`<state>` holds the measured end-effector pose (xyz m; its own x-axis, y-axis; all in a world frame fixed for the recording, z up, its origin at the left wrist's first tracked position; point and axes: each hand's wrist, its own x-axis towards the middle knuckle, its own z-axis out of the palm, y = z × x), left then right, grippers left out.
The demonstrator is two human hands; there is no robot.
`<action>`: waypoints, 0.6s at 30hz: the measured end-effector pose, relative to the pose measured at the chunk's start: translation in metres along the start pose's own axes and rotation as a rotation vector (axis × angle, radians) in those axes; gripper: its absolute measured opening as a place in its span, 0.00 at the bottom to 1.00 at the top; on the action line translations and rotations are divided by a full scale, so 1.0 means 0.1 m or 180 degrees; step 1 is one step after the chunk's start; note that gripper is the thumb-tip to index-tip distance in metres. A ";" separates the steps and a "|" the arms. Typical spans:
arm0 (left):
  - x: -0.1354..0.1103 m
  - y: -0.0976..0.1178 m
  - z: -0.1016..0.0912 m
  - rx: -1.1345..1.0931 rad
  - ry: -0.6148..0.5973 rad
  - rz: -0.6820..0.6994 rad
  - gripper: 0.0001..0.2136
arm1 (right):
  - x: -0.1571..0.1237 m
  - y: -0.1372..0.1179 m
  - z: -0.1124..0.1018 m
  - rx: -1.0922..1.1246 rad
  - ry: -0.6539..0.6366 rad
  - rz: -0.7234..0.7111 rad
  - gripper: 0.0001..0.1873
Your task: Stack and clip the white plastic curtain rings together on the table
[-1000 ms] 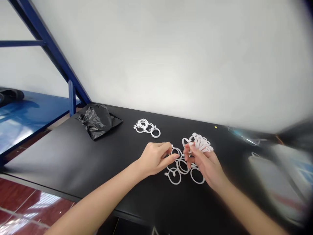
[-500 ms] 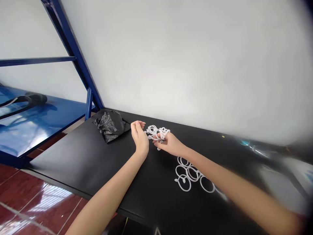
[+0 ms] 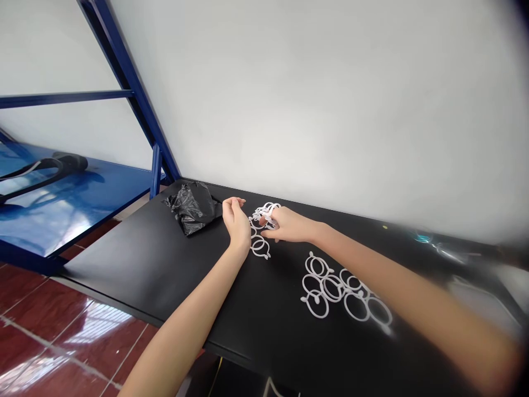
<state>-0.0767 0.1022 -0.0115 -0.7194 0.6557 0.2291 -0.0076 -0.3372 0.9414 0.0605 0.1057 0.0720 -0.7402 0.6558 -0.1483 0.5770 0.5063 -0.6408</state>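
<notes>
Nothing legible here — no words, brands, numbers or signs.

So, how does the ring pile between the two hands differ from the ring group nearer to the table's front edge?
The ring pile is partly heaped, while the ring group is spread flatter. The right hand is at the ring pile; no hand is on the ring group. The ring pile lies closer to the wall than the ring group. Both are white rings on the black table.
</notes>
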 end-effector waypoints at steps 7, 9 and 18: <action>-0.02 0.04 -0.01 0.0157 -0.0175 0.0291 0.08 | 0.05 -0.10 -0.03 -0.0300 -0.0639 0.0357 0.19; -0.02 0.05 -0.02 0.0225 -0.0182 0.0355 0.09 | 0.07 -0.09 -0.02 -0.0347 -0.0611 0.0329 0.16; -0.15 0.16 -0.04 0.0397 -0.0398 0.0669 0.09 | -0.74 0.08 -0.10 0.0398 0.0629 0.0096 0.20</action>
<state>-0.0690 0.0843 -0.0005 -0.6047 0.6611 0.4442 0.2241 -0.3940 0.8914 0.1233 0.0670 0.0851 -0.6342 0.7727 -0.0265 0.5416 0.4196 -0.7284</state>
